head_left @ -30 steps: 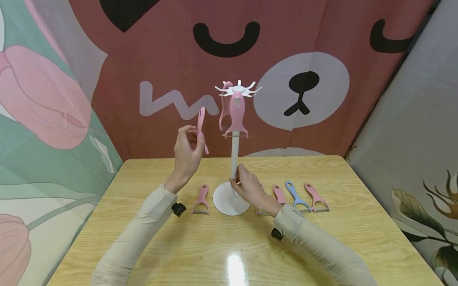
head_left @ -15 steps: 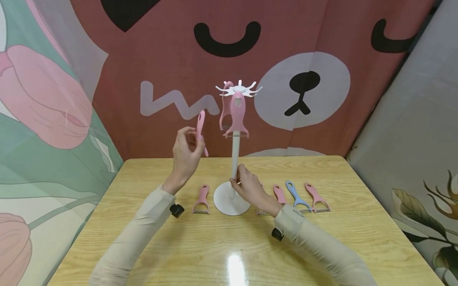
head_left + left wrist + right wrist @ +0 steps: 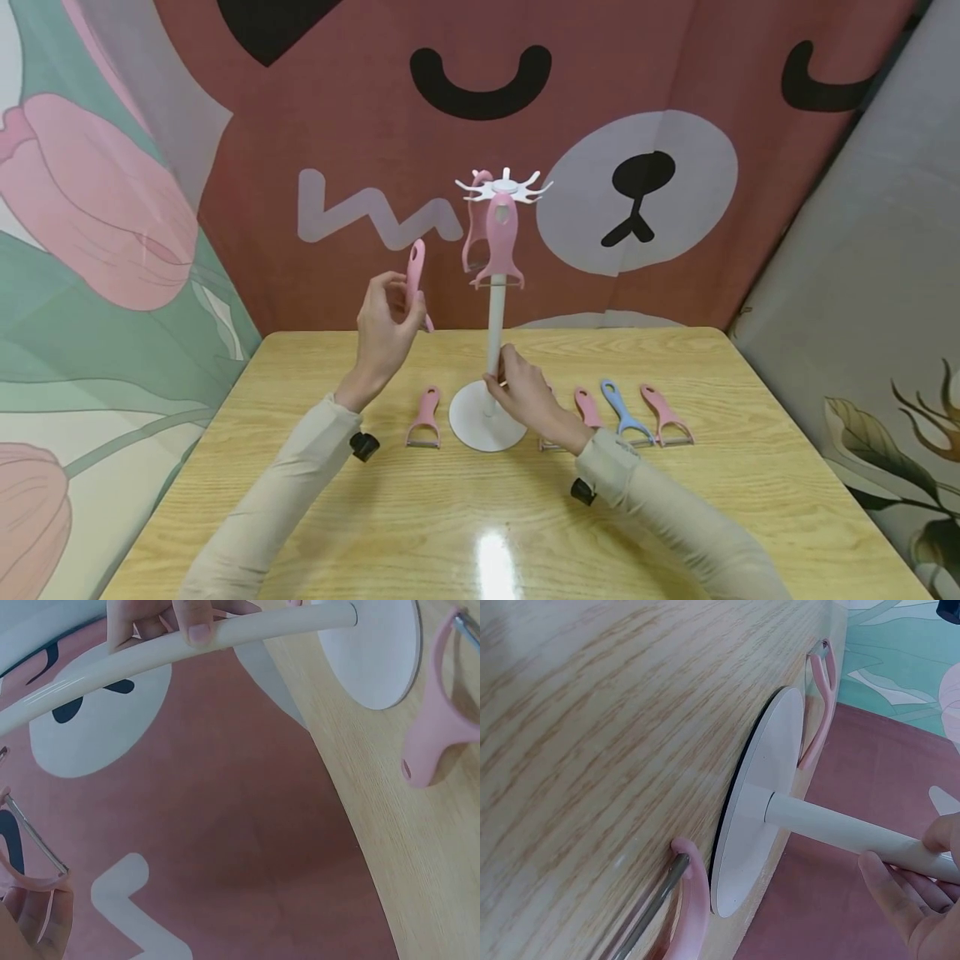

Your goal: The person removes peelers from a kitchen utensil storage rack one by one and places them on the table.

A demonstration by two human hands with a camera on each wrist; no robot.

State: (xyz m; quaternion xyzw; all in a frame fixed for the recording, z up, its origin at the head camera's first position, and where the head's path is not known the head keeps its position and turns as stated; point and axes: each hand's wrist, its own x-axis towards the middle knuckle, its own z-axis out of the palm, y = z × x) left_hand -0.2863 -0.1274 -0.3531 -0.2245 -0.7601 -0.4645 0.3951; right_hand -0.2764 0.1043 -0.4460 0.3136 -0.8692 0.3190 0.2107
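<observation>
1. Our left grip (image 3: pixel 386 325) is pinching a pink Y-peeler (image 3: pixel 415 271) between thumb and fingers, held up left of the white hook stand (image 3: pixel 497 312), not touching it.
2. Right grip (image 3: pixel 525 390) is curled round the post (image 3: pixel 495 337), low down, above the round base (image 3: pixel 483 431).
3. Handling guess: light, stiff plastic, maybe slick, hardly fragile. We'd hold the handle's sides, skin off the metal blade (image 3: pixel 36 834).
4. Two pink peelers (image 3: pixel 502 242) hang from the stand; others, including a blue one (image 3: pixel 619 407), lie on the desk (image 3: pixel 360 533).
</observation>
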